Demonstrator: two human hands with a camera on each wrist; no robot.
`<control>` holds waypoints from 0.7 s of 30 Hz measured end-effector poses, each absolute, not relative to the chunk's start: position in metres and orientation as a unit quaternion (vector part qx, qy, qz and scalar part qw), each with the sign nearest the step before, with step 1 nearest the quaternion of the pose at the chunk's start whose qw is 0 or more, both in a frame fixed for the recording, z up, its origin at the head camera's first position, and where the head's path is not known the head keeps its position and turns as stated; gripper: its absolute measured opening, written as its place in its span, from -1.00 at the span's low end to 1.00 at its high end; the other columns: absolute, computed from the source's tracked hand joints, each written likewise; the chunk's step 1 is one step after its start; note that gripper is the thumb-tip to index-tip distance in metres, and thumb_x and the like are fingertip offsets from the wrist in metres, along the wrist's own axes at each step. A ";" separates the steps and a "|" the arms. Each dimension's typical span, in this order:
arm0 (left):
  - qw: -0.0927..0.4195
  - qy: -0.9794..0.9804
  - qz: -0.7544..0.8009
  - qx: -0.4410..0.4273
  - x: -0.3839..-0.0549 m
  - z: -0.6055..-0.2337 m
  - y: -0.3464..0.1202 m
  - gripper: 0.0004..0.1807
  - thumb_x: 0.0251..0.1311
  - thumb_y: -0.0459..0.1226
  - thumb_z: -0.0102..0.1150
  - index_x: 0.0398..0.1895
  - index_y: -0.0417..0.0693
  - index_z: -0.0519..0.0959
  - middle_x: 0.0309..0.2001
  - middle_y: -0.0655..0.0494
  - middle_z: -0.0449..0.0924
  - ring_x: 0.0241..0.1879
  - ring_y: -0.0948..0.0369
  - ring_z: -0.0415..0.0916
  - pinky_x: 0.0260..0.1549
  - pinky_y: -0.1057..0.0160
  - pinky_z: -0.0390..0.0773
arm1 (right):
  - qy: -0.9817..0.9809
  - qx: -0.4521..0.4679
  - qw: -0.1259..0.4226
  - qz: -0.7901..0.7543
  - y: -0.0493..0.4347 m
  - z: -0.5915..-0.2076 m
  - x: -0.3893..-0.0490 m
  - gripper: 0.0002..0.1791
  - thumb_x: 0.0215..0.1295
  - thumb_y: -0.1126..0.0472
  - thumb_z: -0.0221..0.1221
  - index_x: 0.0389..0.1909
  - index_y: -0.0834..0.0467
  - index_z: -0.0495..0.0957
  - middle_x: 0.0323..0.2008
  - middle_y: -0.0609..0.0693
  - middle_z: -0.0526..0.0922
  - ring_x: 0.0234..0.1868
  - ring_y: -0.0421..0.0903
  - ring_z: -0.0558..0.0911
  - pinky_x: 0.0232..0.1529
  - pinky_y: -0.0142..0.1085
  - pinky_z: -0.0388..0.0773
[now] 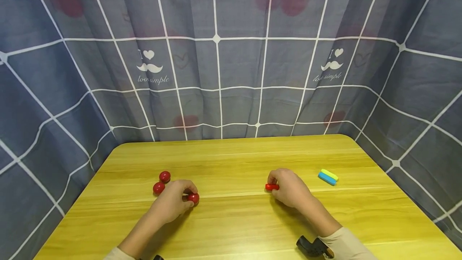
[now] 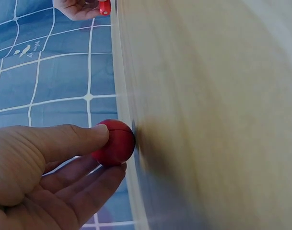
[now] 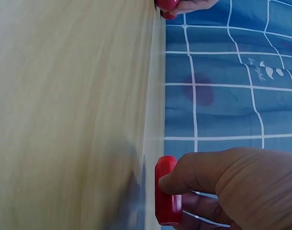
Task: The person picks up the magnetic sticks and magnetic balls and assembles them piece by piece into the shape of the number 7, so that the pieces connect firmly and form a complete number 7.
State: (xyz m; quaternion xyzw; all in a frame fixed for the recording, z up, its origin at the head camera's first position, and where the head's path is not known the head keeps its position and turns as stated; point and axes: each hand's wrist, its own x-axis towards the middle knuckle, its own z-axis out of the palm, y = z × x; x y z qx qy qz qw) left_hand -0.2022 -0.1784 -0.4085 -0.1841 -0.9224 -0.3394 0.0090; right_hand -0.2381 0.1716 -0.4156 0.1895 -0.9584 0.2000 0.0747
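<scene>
My left hand pinches a glossy red ball between thumb and fingers, close over the wooden table. A thin seam runs across this ball in the left wrist view. Two more red balls, one farther back and one nearer, lie just left of that hand. On the other side, my right hand holds a short red stick, shaped like a mini highlighter, between thumb and fingers. Beyond it to the right, a blue stick and a yellow one of similar shape lie side by side.
The wooden table has rounded back corners. A grey-blue curtain with white grid lines hangs behind it and along both sides. At the right wrist sits a black device, next to a beige sleeve.
</scene>
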 end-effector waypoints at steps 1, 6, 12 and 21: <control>0.009 -0.922 -0.339 -0.186 -0.202 -0.408 -0.178 -0.73 -0.08 -0.56 0.42 -0.37 -0.09 0.62 -0.37 0.18 0.60 -0.25 0.18 0.61 -0.27 0.22 0.66 | -0.958 0.194 0.077 0.199 0.170 -0.416 -0.238 -0.72 -0.12 0.39 0.41 -0.52 -0.02 0.56 -0.48 -0.17 0.52 -0.43 -0.17 0.45 -0.34 -0.25 0.49; 0.015 -0.926 -0.323 -0.195 -0.202 -0.408 -0.177 -0.73 -0.09 -0.54 0.44 -0.37 -0.07 0.62 -0.37 0.21 0.60 -0.25 0.20 0.60 -0.26 0.21 0.65 | -0.954 0.213 0.086 0.192 0.163 -0.417 -0.236 -0.72 -0.14 0.39 0.40 -0.53 -0.02 0.54 -0.50 -0.19 0.50 -0.43 -0.18 0.44 -0.33 -0.26 0.48; 0.019 -0.929 -0.313 -0.198 -0.200 -0.407 -0.174 -0.72 -0.10 -0.54 0.45 -0.37 -0.05 0.62 -0.37 0.22 0.59 -0.25 0.21 0.59 -0.28 0.25 0.63 | -0.951 0.231 0.094 0.183 0.154 -0.418 -0.235 -0.74 -0.14 0.37 0.39 -0.54 -0.01 0.53 -0.51 -0.19 0.47 -0.44 -0.17 0.42 -0.36 -0.25 0.47; 0.016 -0.922 -0.327 -0.208 -0.199 -0.408 -0.174 -0.72 -0.09 -0.56 0.42 -0.37 -0.08 0.61 -0.37 0.19 0.59 -0.27 0.19 0.58 -0.29 0.26 0.63 | -0.946 0.256 0.093 0.175 0.144 -0.419 -0.234 -0.75 -0.16 0.39 0.36 -0.51 0.00 0.56 -0.51 -0.19 0.49 -0.42 -0.19 0.43 -0.36 -0.29 0.47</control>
